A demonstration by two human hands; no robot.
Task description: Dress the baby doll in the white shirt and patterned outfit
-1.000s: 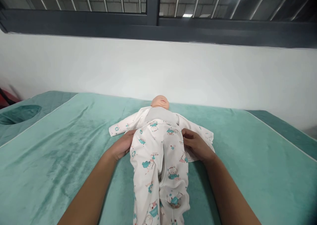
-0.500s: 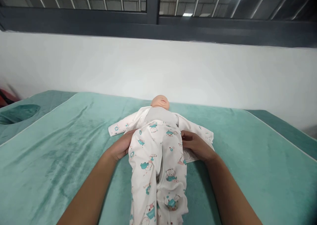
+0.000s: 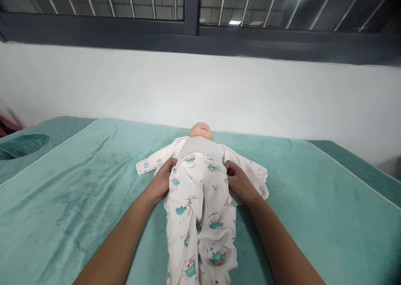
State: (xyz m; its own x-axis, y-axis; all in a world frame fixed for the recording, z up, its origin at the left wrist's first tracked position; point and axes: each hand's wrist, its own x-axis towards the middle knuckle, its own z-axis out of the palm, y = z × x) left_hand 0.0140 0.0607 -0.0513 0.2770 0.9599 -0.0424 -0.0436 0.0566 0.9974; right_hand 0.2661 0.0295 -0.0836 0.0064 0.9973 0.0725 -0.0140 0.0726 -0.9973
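Observation:
A baby doll (image 3: 201,130) lies on its back, head toward the wall. White baby pants (image 3: 200,201) with teal and pink animal prints cover its legs and reach its waist. A white printed jacket (image 3: 156,159) lies open around its grey torso (image 3: 202,147), sleeves spread to both sides. My left hand (image 3: 164,176) is closed on the left side of the pants' waistband, fingertips pinched at the edge. On the opposite side, my right hand (image 3: 239,182) pinches the waistband too, resting over the jacket's lower flap.
A teal cloth (image 3: 94,201) with soft wrinkles covers the bed beneath the doll. Behind it rises a white wall (image 3: 200,88) below a dark window frame (image 3: 125,30) with bars. A red item (image 3: 8,126) shows at the far left edge.
Both hands have shifted slightly upward along the waist, and their fingers have closed on the waistband edges. The view has tilted up a little.

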